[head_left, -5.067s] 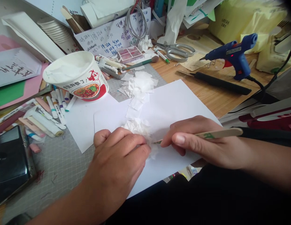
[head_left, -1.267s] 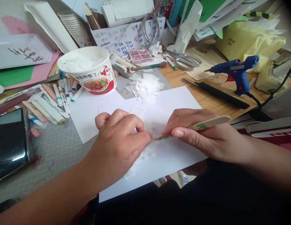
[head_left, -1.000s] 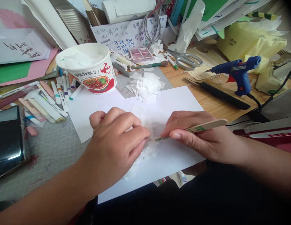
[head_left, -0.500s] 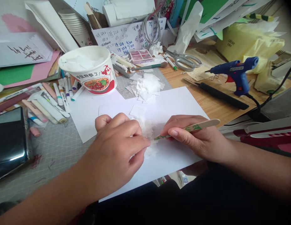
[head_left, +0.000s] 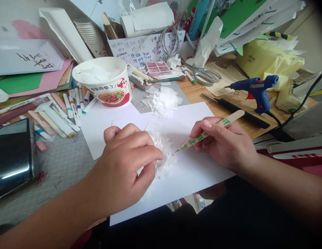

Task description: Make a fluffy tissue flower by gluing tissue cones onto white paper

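Note:
My right hand (head_left: 223, 141) grips a pointed wooden craft stick (head_left: 194, 140) with green print, its tip just to the right of a ruffled cluster of small white paper pieces (head_left: 167, 152). Closed in a pinch, my left hand (head_left: 132, 162) has its fingertips on the left side of that cluster and hides part of it. Beneath both lies a white paper sheet (head_left: 181, 183). Behind the cluster is a loose pile of white paper squares (head_left: 163, 102).
A paper bowl (head_left: 104, 83) holding white material stands at the back left, near scattered markers (head_left: 70, 107). Scissors (head_left: 202, 72), a blue glue gun (head_left: 259, 90) and a black-handled tool (head_left: 241, 112) lie back right. A shiny black object (head_left: 12, 155) sits at left.
My right hand has drawn the craft stick's tip back from the cluster and tilted the stick up more steeply. My left fingertips have shifted slightly left, so more of the cluster shows.

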A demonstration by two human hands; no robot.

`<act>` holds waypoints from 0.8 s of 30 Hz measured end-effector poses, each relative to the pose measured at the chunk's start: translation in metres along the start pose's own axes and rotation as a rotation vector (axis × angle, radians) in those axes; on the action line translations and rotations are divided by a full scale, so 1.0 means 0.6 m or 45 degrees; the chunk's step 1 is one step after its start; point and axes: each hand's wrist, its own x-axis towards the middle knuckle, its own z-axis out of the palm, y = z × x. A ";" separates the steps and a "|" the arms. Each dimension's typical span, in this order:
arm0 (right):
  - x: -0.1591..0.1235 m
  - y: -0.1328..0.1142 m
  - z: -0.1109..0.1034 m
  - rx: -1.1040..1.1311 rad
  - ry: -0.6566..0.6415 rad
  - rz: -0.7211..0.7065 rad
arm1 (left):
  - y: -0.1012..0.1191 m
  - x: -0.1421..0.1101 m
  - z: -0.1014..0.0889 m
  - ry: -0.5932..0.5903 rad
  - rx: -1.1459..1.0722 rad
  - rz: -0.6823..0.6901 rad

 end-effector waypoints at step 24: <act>0.182 0.011 -0.006 -1.598 -0.168 -0.436 | -0.031 0.001 -0.014 0.416 -0.065 -0.171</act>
